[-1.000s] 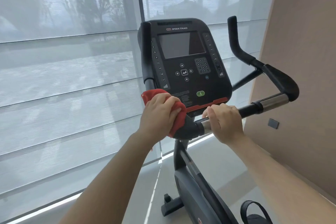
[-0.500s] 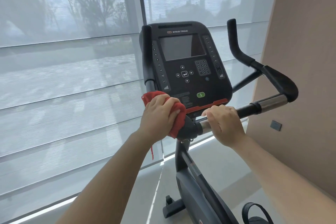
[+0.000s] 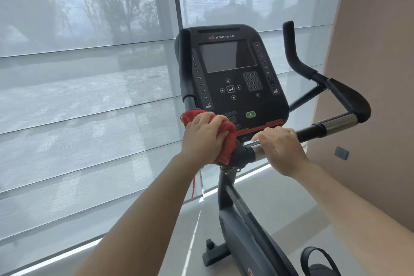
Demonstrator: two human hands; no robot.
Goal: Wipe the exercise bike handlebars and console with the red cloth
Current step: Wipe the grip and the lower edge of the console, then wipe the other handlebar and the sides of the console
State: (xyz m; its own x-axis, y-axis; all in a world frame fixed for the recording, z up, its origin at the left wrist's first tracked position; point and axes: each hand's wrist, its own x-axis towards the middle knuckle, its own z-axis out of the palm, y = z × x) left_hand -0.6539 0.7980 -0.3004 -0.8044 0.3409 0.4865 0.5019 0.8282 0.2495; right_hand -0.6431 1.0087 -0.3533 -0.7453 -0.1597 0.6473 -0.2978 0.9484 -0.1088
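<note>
The left hand is curled round the cloth and presses it down just left of the hub. A thread hangs below. On the hub's other side, the right hand grips the bar, fingers wrapped over it.

Neither hand has shifted much over the last second, so the cloth seems to be rubbing one spot. Most of the bar and the console are probably yet to be wiped.

The cloth sits just beside the console's lower left corner, under the upright. There is open room to the left, toward the blind. The wall stands near the bar's right end.
</note>
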